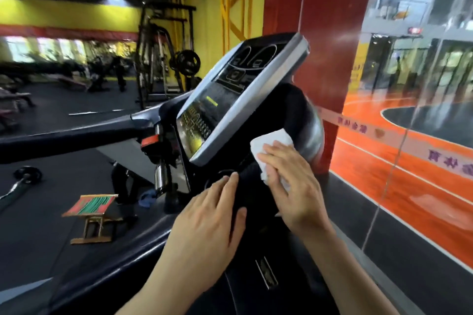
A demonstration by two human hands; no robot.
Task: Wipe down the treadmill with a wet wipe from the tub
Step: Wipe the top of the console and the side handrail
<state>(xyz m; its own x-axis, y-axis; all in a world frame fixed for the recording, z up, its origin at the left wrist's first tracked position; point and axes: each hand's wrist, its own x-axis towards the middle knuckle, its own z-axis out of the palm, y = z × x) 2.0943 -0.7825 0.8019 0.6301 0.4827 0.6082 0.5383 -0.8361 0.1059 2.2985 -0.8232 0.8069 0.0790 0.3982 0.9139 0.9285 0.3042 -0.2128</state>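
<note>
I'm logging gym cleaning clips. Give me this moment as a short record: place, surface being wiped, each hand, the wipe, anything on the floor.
place: gym, beside a glass wall
surface: black treadmill console below the tilted display panel
right hand: fingers flat, pressing the white wet wipe against the console
left hand: open, resting on the console, holding nothing
tub: not in view
floor: small wooden stool at left
</note>
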